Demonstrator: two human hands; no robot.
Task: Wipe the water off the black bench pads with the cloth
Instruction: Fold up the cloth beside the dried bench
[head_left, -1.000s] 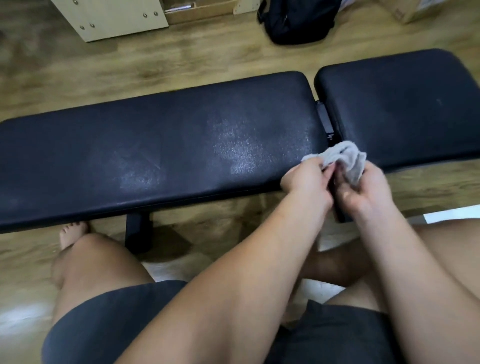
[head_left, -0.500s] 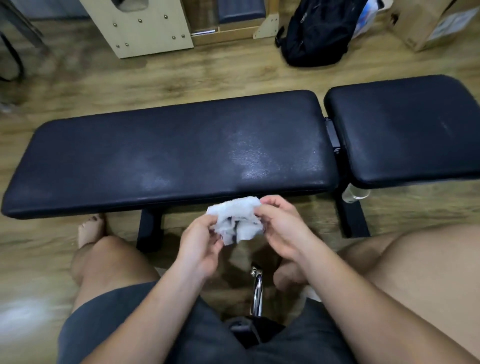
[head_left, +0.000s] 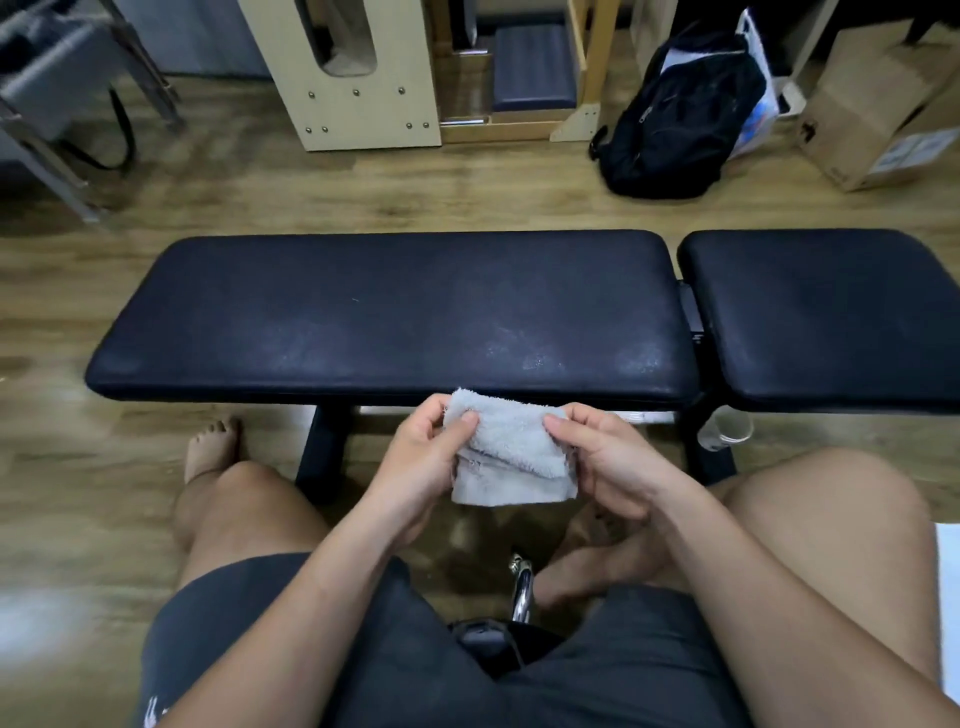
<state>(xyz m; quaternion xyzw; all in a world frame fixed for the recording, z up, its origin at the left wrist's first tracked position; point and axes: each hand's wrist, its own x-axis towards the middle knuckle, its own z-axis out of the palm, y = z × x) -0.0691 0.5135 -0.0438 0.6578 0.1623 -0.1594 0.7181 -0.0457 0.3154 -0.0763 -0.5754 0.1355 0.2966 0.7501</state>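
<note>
A seated person's left hand (head_left: 423, 462) and right hand (head_left: 605, 460) each pinch one folded grey cloth (head_left: 511, 457) between thumb and fingers. Two black bench pads, long (head_left: 389, 317) and short (head_left: 826, 317), lie ahead

Dark grey shorts (head_left: 363, 623), pale print (head_left: 151, 711) near left hem, bare forearms (head_left: 291, 613), bare feet (head_left: 210, 449)

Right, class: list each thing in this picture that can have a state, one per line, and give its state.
cloth: folded, held between both hands, in front of the pads.
left hand: pinching the cloth's left edge.
right hand: pinching its right edge.
long bench pad: pale smears near its front right, no hand on it.
short bench pad: nothing on it.
backpack: slumped on the floor.
</note>
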